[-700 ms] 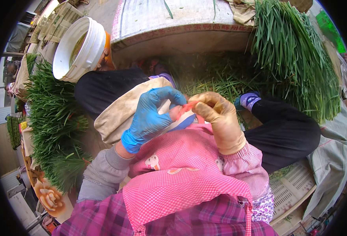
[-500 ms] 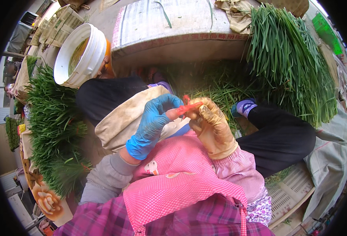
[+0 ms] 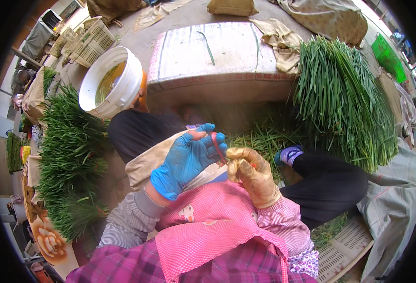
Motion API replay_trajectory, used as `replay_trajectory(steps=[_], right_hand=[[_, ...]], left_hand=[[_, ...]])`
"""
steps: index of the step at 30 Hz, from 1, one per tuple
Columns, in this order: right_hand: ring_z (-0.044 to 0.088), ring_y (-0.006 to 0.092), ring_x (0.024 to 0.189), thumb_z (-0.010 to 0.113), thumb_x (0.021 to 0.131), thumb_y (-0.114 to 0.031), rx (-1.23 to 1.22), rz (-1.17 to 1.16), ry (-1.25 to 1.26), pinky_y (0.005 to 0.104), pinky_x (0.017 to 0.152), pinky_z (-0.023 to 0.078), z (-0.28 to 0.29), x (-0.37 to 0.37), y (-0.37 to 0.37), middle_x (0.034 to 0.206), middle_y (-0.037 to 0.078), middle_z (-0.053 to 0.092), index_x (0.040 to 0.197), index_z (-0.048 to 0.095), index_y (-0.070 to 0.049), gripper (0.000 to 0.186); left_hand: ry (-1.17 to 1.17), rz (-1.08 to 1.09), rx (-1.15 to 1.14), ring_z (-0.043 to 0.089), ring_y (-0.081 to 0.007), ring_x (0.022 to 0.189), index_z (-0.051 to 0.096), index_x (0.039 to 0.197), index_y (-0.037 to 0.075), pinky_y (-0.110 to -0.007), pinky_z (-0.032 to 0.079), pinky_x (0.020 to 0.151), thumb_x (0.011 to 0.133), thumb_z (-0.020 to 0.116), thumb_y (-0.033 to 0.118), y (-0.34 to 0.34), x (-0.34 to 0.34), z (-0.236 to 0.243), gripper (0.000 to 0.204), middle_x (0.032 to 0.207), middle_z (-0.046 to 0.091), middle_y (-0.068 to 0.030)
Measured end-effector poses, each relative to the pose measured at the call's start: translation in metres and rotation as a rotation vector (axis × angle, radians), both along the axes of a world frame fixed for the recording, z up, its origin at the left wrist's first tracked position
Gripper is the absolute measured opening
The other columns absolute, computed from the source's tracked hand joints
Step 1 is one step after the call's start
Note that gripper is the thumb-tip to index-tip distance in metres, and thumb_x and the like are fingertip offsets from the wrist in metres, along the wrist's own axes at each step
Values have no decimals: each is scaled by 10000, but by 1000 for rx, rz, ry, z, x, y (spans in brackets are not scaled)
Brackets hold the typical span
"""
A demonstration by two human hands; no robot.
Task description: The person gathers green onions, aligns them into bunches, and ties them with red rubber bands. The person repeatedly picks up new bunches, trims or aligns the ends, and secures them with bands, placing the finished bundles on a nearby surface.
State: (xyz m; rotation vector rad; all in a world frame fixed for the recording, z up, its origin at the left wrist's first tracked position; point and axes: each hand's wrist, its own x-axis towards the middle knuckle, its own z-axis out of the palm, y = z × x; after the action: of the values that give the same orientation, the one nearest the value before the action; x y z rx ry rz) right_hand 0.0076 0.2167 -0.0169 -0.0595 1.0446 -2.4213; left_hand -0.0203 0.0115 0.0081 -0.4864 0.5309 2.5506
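Note:
My left hand (image 3: 189, 158), in a blue glove with a bare thumb tip, is held palm up with its fingers loosely stretched. A thin red band (image 3: 216, 144) lies across its fingers and runs down toward my right hand (image 3: 253, 173). That hand wears a stained yellowish glove, and its thumb and fingertips are pinched together on the band's lower end. A bit of red also shows between its fingers. Both hands are above the pink checked apron (image 3: 208, 203) on my lap.
A long box (image 3: 217, 52) with a white top stands ahead. Green leafy stalks (image 3: 345, 99) are heaped at the right, with another leafy pile (image 3: 71, 155) at the left. A white bucket (image 3: 133, 75) holding liquid stands left of the box. Loose cut leaves (image 3: 260, 141) cover the ground between my legs.
My left hand has gone from a pinch to a loosely stretched palm. My right hand has dropped lower, and the red band now hangs from the left fingers. The view has tilted up slightly.

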Motion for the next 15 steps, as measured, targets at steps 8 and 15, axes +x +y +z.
replay_trajectory(steps=[8,15], right_hand=[[555,77,703,587,967,-217,150,150,195,206,633,431,1,9,-6,807,4,608,1142,607,-24,261],[530,59,698,588,966,-273,100,346,152,199,636,419,3,19,-3,812,-9,604,1134,623,-33,296]], left_hand=[[487,-115,-226,496,-125,732,586,1181,21,-270,432,651,962,548,153,-33,-32,33,258,915,565,-54],[622,-123,-457,372,-48,558,594,1200,69,-194,312,496,964,527,156,-49,-37,57,260,1048,608,-37]])
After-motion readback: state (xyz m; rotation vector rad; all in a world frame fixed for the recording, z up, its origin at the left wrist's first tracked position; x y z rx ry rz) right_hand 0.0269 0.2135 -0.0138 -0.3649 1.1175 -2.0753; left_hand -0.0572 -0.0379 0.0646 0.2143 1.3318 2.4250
